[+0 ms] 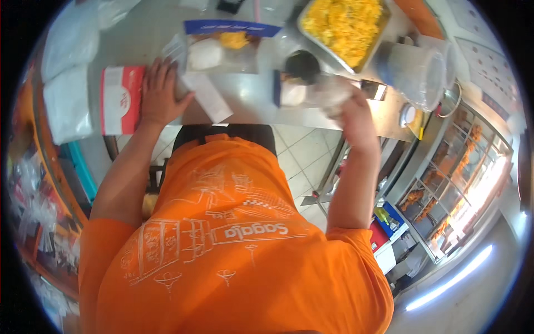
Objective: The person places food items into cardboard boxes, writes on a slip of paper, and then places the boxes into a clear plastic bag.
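Observation:
My left hand [160,94] lies flat on the metal table, fingers apart, between a red and white box [122,100] and a white paper slip [208,97]. Blurred by motion, my right hand [354,106] is at a whitish, clear plastic item [333,92]; its exact kind and the grip are unclear. Left of that item are a dark round container or lid [302,67] and a small clear package with white contents [293,94]. Beyond the slip lies a clear bag with a blue top band [231,28], holding something white [205,54] and something yellow [234,39].
A metal tray [302,31] of shredded yellow food [344,29] stands at the far right, beside a large clear plastic container [417,73]. Stacked white plastic-wrapped packs [66,104] are at the left. A glass-fronted cabinet [454,175] with food inside is on the right.

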{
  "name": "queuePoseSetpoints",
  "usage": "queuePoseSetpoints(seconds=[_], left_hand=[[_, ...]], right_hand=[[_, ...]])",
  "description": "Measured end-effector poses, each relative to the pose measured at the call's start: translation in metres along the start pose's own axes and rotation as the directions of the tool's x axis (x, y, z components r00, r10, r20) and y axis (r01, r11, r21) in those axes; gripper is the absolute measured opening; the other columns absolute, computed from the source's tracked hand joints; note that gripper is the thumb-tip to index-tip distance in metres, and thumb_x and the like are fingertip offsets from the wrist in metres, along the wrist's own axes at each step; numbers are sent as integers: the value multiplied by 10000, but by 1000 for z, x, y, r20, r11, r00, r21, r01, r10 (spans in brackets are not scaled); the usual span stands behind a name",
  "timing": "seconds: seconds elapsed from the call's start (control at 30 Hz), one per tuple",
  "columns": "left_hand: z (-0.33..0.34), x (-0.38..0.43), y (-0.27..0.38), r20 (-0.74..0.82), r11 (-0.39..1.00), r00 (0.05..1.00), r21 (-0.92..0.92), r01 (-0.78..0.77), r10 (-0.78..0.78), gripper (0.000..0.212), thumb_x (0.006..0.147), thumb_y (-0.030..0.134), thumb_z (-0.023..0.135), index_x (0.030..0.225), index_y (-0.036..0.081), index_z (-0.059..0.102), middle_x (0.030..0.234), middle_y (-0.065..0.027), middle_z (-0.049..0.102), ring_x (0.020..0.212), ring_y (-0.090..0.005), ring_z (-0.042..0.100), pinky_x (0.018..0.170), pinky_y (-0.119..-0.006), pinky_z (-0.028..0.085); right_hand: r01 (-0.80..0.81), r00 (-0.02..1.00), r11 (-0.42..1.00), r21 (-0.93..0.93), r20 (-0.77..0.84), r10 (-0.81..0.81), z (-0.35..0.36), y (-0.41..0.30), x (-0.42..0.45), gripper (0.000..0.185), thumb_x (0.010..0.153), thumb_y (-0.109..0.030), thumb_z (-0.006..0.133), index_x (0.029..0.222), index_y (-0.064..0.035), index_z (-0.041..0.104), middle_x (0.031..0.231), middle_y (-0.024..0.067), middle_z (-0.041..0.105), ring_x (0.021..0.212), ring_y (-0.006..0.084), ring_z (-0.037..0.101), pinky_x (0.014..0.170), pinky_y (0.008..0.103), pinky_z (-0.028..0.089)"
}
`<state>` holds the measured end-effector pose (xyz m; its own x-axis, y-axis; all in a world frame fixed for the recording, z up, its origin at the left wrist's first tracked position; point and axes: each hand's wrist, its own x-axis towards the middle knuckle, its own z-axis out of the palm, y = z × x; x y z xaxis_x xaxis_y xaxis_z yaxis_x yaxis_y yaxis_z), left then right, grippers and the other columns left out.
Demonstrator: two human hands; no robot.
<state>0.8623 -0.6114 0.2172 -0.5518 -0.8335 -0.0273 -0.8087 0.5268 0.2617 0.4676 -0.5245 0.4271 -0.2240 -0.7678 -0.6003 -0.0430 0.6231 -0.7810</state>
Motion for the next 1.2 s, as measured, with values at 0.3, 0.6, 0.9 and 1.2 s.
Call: queuePoseSetpoints(seconds=[0.3,0.6,0.9,1.2], left_hand=[[0,9,2,24,997,1000,81,6,-8,940,792,533,731,1540,82,384,1621,-116,339,1544,-338,219,1223,-565,197],[4,8,4,90,996,994,74,55,-62,941,756,445,770,1531,77,382,1630,-135,324,1549,-361,204,1219,-586,188],[5,5,5,26,999,999,43,27,-29,972,730,436,779,1541,89,370,1637,-131,307,1552,-360,195,1216,-590,204],[5,6,4,72,995,994,69,73,-78,982,731,444,780,1557,134,351,1643,-120,296,1553,-363,193,1220,-588,201]], right_hand=[[-9,834,252,-968,-146,-532,-210,7,202,336,959,-202,532,1229,-66,679,951,218,719,901,419,697,807,493,565],[-72,946,-16,-997,-63,-317,-185,27,291,284,990,-189,501,1171,-57,675,1045,238,719,970,393,727,811,482,594],[47,960,-121,-992,78,-268,-186,-36,265,253,975,-164,509,1123,-77,694,1005,212,739,917,371,743,777,477,609],[140,962,-263,-955,194,-191,-172,5,290,225,968,-143,499,1025,-45,693,1006,277,724,877,358,750,709,458,616]])
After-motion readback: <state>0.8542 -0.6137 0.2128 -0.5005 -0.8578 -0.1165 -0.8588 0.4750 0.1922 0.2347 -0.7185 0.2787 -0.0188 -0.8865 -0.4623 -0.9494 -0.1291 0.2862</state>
